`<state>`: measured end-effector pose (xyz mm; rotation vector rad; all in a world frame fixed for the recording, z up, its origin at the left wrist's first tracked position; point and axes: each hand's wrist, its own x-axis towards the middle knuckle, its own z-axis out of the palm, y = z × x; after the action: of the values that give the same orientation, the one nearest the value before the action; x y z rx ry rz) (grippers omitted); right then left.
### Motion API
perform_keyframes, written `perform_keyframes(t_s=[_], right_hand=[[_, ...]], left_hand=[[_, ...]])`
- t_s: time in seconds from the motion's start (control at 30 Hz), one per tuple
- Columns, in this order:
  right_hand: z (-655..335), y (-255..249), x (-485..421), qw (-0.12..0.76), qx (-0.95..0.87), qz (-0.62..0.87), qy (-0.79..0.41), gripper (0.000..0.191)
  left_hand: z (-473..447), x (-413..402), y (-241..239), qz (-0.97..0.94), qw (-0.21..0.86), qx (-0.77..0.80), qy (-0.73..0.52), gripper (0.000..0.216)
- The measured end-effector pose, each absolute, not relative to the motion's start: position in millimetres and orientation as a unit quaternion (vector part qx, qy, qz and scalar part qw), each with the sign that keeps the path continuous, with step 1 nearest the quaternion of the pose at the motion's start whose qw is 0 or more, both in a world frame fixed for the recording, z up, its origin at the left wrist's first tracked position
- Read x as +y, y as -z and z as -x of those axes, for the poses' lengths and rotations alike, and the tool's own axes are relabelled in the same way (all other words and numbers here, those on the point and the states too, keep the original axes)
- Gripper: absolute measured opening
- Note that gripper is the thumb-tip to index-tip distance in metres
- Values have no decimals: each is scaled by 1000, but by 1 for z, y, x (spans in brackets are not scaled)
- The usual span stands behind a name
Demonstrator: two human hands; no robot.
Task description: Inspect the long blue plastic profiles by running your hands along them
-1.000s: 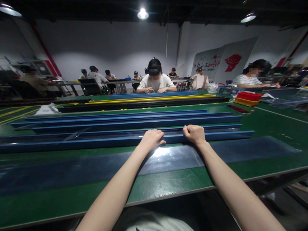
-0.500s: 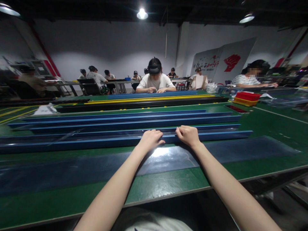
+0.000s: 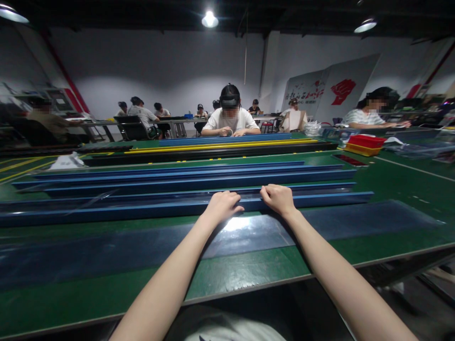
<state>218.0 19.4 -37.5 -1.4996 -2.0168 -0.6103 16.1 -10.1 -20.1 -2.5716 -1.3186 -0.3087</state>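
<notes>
A long blue channel (image 3: 330, 199) with raised edges lies across the green table in front of me, with shiny clear film (image 3: 142, 199) inside it. My left hand (image 3: 223, 205) is closed over the channel's near wall, fingers reaching inside and thumb on my side. A short way to the right, my right hand (image 3: 278, 198) is curled like a fist over the same wall; its fingertips are hidden. Nearer to me, under my forearms, a long flat strip of clear sheet (image 3: 369, 219) lies on the table.
Beyond lie more blue channels (image 3: 199, 182) and a black and yellow strip (image 3: 227, 146). Red and yellow bins (image 3: 364, 143) and a dark red flat object (image 3: 350, 160) are at the right. Across the table (image 3: 408, 182) sits a person (image 3: 231, 118) whose hands hold something small.
Both my hands stay almost in the same place on the channel. The person opposite has shifted their head and hands slightly.
</notes>
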Motion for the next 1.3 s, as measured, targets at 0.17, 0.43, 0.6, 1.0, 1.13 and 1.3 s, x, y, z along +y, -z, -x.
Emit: perform_keyframes(t_s=[0.17, 0.43, 0.6, 1.0, 1.13, 1.3], right_hand=[[-218, 37, 19, 277, -751, 556, 224, 45], [-220, 39, 20, 289, -757, 537, 234, 45], [-220, 39, 21, 289, -756, 540, 231, 45], [-218, 38, 20, 289, -753, 545, 227, 45], [-218, 38, 20, 289, -752, 546, 229, 44], [-219, 39, 20, 288, -751, 548, 230, 44]], left_hand=[[-16, -10, 20, 879, 108, -452, 105, 25], [-16, -10, 19, 878, 110, -457, 95, 25], [-16, -8, 20, 877, 102, -461, 91, 26], [-15, -8, 22, 868, 129, -474, 77, 30], [-16, -10, 20, 865, 128, -479, 83, 29], [-17, -13, 18, 854, 117, -500, 86, 32]])
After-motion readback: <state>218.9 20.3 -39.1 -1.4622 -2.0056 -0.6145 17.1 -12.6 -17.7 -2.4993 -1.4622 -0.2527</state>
